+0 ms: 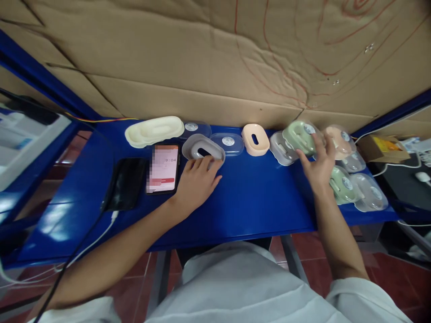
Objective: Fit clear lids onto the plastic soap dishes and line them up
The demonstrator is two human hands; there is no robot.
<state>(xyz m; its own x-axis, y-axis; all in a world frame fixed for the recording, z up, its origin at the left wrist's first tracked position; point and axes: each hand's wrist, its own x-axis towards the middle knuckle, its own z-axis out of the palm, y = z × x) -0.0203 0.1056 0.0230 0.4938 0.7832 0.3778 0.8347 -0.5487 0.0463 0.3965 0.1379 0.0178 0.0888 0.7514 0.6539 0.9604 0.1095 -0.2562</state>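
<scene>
My left hand [197,181] rests palm down on the blue table [256,202], its fingertips touching a grey soap-dish base [202,147]. My right hand [318,163] reaches toward the back right, fingers spread against a green soap dish with a clear lid [299,134] that leans on a grey dish [281,148]. A clear lid with a round sticker [228,142] and a peach dish base [255,139] lie between my hands.
A phone with a lit pink screen [163,168] and a dark phone on a white cable [125,183] lie left. A cream tray [154,131] sits behind. More lidded dishes [350,184] crowd the right end. A cardboard wall [215,58] backs the table.
</scene>
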